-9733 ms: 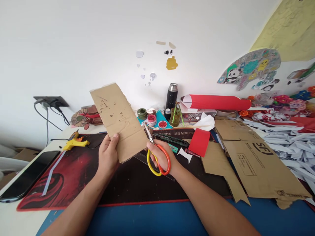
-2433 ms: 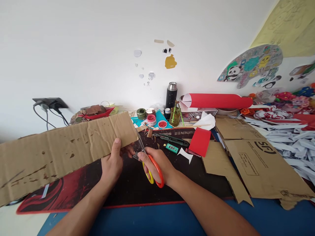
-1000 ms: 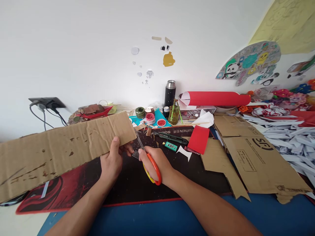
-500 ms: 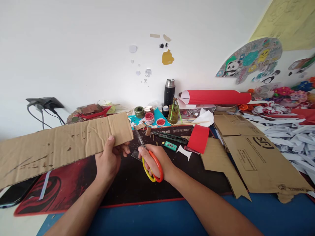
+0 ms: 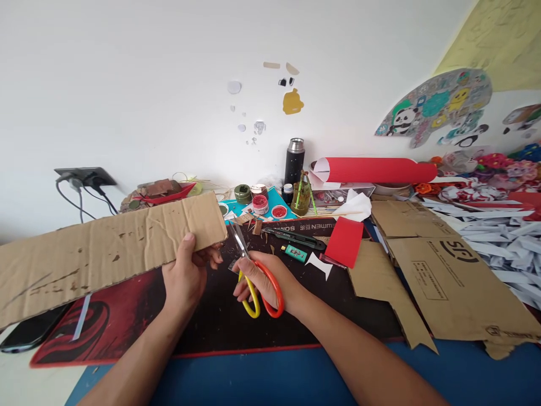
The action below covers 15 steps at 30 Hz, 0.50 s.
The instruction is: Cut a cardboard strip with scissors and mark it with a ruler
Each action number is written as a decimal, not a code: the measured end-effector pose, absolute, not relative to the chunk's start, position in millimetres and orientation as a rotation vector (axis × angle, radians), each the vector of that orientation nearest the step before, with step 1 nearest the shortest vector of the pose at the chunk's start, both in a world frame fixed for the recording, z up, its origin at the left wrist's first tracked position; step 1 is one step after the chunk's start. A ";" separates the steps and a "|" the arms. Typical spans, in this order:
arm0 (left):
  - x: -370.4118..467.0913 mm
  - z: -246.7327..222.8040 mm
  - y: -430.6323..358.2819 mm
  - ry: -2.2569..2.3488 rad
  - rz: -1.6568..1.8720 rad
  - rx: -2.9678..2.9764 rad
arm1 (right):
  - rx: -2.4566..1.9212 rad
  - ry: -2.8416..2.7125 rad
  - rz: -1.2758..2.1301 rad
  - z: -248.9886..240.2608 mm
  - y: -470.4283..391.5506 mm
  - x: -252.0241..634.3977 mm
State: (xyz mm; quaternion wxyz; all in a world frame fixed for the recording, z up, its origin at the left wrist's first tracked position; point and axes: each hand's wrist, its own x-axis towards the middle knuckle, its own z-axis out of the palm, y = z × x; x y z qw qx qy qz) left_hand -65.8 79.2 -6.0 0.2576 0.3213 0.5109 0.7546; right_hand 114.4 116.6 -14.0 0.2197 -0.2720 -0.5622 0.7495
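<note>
My left hand (image 5: pixel 188 276) grips a long strip of brown cardboard (image 5: pixel 127 239) near its right end, thumb on top and fingers underneath. The strip is held up above the mat and slants down to the left, past the view's edge. In my right hand (image 5: pixel 266 276) is a pair of scissors (image 5: pixel 270 290) with one yellow and one red handle loop. The blades point up and away, slightly parted, close to the strip's right end. Whether they touch the cardboard I cannot tell.
On the dark mat (image 5: pixel 296 321) lie a utility knife (image 5: pixel 296 238), a teal lighter (image 5: pixel 293 253) and a red card (image 5: pixel 345 242). Paint jars (image 5: pixel 260 204) and a black flask (image 5: pixel 295 163) stand behind. Flattened cardboard (image 5: pixel 452 282) and white paper strips (image 5: pixel 499 237) lie to the right.
The scissors' handles have spread apart and the blades have parted a little. My left hand keeps its grip on the cardboard strip. The whole view has shifted slightly.
</note>
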 end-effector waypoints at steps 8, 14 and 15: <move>-65.6 -10.7 80.0 1.412 2.042 0.925 | -0.773 -1.714 1.924 -23.0 115.0 117.3; -64.8 -20.0 75.0 1.420 1.971 0.982 | -0.785 -1.771 1.836 -23.9 114.3 117.2; -64.8 -21.2 74.2 1.419 1.956 0.990 | -0.783 -1.768 1.826 -23.1 114.4 117.4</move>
